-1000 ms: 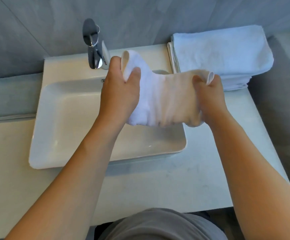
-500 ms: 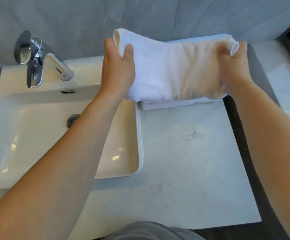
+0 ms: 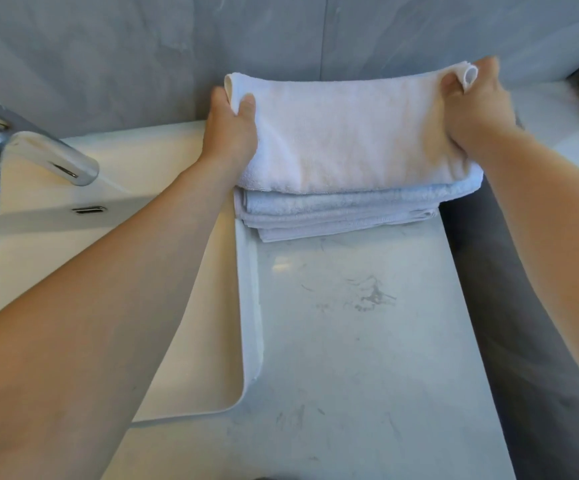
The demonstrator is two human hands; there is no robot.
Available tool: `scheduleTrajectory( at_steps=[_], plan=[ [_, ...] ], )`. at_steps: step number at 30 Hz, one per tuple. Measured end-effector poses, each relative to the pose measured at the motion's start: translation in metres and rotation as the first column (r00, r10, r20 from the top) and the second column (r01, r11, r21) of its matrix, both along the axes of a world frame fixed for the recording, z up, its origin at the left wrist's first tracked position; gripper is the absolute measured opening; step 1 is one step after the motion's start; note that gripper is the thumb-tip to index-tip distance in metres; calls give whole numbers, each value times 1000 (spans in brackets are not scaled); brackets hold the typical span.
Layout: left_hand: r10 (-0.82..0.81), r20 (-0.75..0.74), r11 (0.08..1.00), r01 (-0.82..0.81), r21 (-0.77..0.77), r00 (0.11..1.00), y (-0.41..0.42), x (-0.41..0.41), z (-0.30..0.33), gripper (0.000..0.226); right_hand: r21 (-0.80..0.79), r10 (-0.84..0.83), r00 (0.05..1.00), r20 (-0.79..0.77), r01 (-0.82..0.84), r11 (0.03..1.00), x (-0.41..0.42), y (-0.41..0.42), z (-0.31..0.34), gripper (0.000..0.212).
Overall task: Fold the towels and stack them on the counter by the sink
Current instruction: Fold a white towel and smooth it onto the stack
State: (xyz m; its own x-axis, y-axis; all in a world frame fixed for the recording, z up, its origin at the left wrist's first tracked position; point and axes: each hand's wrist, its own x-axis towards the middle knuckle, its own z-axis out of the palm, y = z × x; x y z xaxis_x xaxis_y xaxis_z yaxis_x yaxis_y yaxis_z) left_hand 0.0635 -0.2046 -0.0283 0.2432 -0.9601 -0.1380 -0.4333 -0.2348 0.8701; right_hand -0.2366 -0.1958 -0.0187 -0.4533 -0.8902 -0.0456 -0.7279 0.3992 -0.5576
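A folded white towel (image 3: 346, 133) lies on top of a stack of folded pale towels (image 3: 336, 213) at the back of the counter (image 3: 367, 341), right of the sink (image 3: 211, 323). My left hand (image 3: 230, 129) grips the white towel's left end, thumb on top. At the right end, my right hand (image 3: 475, 109) pinches the towel, a fold of cloth poking up between the fingers. The towel's front edge rests on the stack; whether its back rests too is hidden.
A chrome tap (image 3: 21, 147) stands at the sink's back left. A grey tiled wall (image 3: 281, 36) rises right behind the stack. The counter drops off along its right edge to a dark floor (image 3: 523, 306).
Both hands carried the white towel from above the sink rightward and set it down onto the stack. The camera view swung right with them.
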Motion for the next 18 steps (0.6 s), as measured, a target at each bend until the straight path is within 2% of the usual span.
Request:
scheduleTrajectory(
  at_steps=[4,11,13,14,15,16,17,18],
  plan=[
    [-33,152,996,19,91,988,0,-1,-18,39,56,10,997,-76,-5,998,0,-6,-15,49],
    [44,216,991,-70,115,975,-5,-8,-18,42,107,-27,982,-188,47,993,-3,-19,-14,48],
    [61,265,986,-100,134,962,0,-10,-17,41,74,-70,956,-284,95,993,3,-19,-17,48],
    [58,358,991,-98,94,932,4,-10,-17,39,31,-95,930,-355,113,993,9,-17,-18,48],
    [67,522,997,-70,-13,851,9,-9,-20,41,-20,-115,904,-412,117,993,17,-13,-18,51],
    [80,680,992,9,-126,729,16,-10,-23,47,-67,-108,893,-436,88,994,27,-7,-19,56],
    [86,769,970,124,-211,634,21,-13,-25,53,-91,-48,896,-442,8,996,38,-1,-21,60],
    [45,801,935,257,-245,598,25,-16,-27,56,-81,65,894,-442,-111,990,48,6,-26,61]
  ],
)
